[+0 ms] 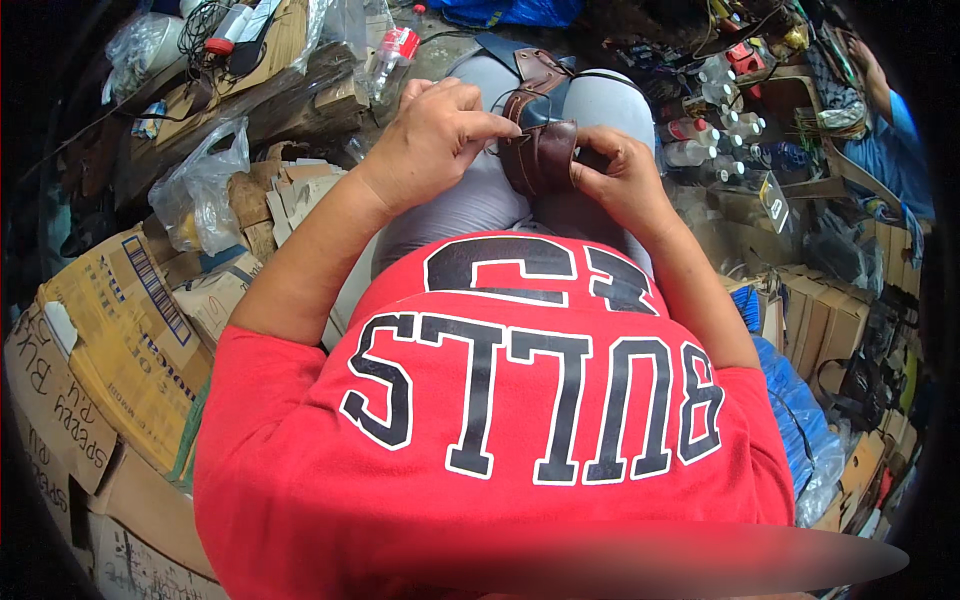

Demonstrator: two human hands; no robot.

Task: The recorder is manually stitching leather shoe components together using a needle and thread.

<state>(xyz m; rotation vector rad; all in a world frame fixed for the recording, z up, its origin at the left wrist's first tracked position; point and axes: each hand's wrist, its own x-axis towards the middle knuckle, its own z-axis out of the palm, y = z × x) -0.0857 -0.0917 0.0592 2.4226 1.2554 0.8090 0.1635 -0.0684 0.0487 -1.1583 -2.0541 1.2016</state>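
Observation:
A brown leather shoe upper (545, 160) with pale stitching and dark blue parts lies across my grey-trousered knees. My right hand (622, 178) grips its right edge between thumb and fingers. My left hand (428, 138) is closed in a pinch at its left edge, the index fingertip against the leather near the stitching. Whatever sits in that pinch is too small or hidden to make out. Farther up the lap, a strap-like brown leather section (535, 68) and a dark blue flap (497, 52) extend from the piece.
At the upper left, a plastic bottle with a red label (395, 50) stands near a wooden plank (255, 110). Cardboard boxes (125, 340) and a clear plastic bag (205, 195) crowd the left. Several bottles (690, 150) lie at the right, and a person's blue sleeve (900, 165) shows beyond.

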